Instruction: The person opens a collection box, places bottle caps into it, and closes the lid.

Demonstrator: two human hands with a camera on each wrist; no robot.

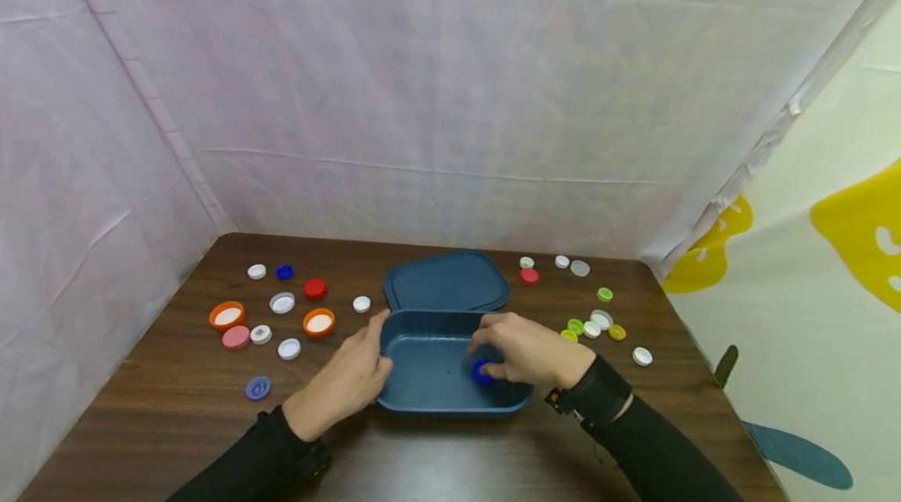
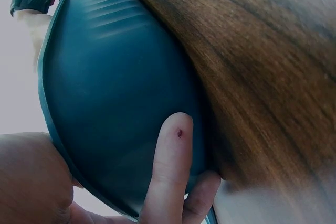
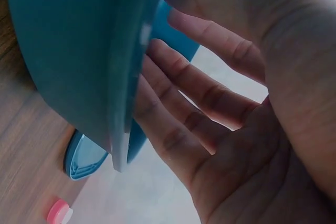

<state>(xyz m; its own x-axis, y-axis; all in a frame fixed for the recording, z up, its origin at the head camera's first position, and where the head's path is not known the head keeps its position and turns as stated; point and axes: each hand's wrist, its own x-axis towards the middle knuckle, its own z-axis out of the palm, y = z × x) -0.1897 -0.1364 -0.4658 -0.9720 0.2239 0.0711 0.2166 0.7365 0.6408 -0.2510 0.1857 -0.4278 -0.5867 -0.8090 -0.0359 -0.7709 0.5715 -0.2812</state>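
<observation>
A dark blue-grey plastic box (image 1: 436, 389) stands in the middle of the table. My left hand (image 1: 352, 369) grips its left wall; in the left wrist view, fingers (image 2: 173, 156) lie along the outside below the rim. My right hand (image 1: 531, 349) reaches over the right rim into the box, with thumb and fingers spread apart. Inside, a blue bottle cap (image 1: 482, 372) lies by the thumb tip, partly covered by it. Seen from the right wrist, the fingers (image 3: 199, 95) extend behind the box wall.
The box's lid (image 1: 446, 281) lies flat behind it. Several caps are scattered at left, among them an orange-rimmed cap (image 1: 319, 322), a red cap (image 1: 314, 288) and a blue-violet cap (image 1: 258, 388). At right are a green cap (image 1: 604, 294), a white cap (image 1: 642, 356) and others.
</observation>
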